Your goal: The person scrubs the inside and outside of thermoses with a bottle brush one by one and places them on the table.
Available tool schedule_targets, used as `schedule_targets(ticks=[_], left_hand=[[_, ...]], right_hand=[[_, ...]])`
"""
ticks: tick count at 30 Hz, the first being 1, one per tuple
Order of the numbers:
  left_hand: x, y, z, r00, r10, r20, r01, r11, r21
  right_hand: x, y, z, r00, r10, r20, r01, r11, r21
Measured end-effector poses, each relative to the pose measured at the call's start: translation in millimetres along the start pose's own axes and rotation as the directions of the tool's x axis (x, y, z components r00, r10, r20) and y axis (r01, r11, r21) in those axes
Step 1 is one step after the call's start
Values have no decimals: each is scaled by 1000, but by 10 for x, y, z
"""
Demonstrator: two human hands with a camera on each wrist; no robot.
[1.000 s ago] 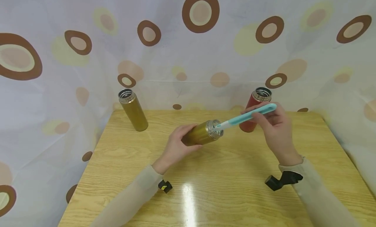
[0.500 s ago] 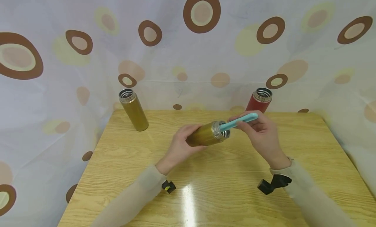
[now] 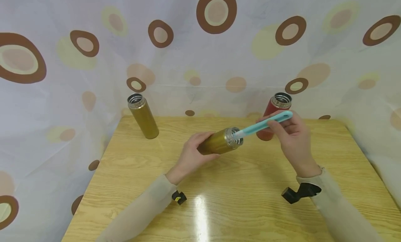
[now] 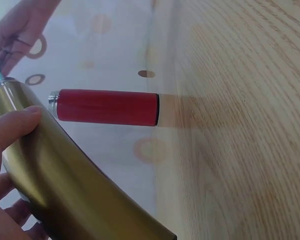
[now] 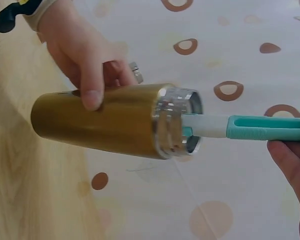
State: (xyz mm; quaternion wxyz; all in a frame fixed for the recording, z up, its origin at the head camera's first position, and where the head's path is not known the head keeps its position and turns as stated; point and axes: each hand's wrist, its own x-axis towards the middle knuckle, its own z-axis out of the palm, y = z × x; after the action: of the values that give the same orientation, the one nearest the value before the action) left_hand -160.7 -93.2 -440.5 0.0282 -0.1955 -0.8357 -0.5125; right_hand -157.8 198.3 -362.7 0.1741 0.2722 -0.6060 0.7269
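**Bottle brush seated in the mouth of a hand-held gold flask**

We take the gold flask [image 3: 217, 145] as our landmark. It is held tilted above the wooden table [image 3: 238, 200], steel mouth toward the right. Our left hand [image 3: 192, 153] wraps its fingers and thumb round the rear half of the body; the right-wrist view shows the thumb laid across the gold wall. To the right of the flask, our right hand [image 3: 292, 134] pinches the far end of the teal brush handle [image 3: 266, 122] between curled fingers. The white neck of the brush passes into the flask mouth [image 5: 179, 122], and its head is hidden inside.

Behind the flask and to its right stands a red flask [image 3: 275, 113], uncapped. Behind and well to its left stands a second gold flask [image 3: 143, 115], also uncapped. A spotted curtain [image 3: 200, 43] closes the background.

We judge the held flask rigid, metal-walled and smooth, hence liable to slip or turn in the palm. A full wrap round mid-body, clear of the threaded steel rim, suits it best. The brush looks light, with a stiff plastic handle; it is best taken at the teal grip, well clear of the mouth
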Motion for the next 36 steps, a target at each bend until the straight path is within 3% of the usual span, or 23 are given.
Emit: schedule_targets(ticks=[9, 20, 24, 28, 36], left_hand=[[8, 0, -13, 1000, 15, -10, -15, 1000, 16], [-5, 126, 50, 1000, 30, 9, -30, 999, 21], [-10, 159, 62, 999, 38, 0, -38, 999, 14], [-14, 170, 63, 999, 42, -1, -42, 999, 8], [-7, 148, 43, 1000, 24, -10, -23, 999, 38]], right_hand=[[49, -71, -75, 994, -47, -93, 51, 998, 32], [-71, -25, 46, 994, 106, 1, -104, 983, -151], [-72, -28, 74, 991, 124, 56, -111, 976, -187], [-74, -33, 68, 992, 105, 76, -88, 977, -194], [-35, -93, -37, 1000, 1, 15, 0, 997, -76]])
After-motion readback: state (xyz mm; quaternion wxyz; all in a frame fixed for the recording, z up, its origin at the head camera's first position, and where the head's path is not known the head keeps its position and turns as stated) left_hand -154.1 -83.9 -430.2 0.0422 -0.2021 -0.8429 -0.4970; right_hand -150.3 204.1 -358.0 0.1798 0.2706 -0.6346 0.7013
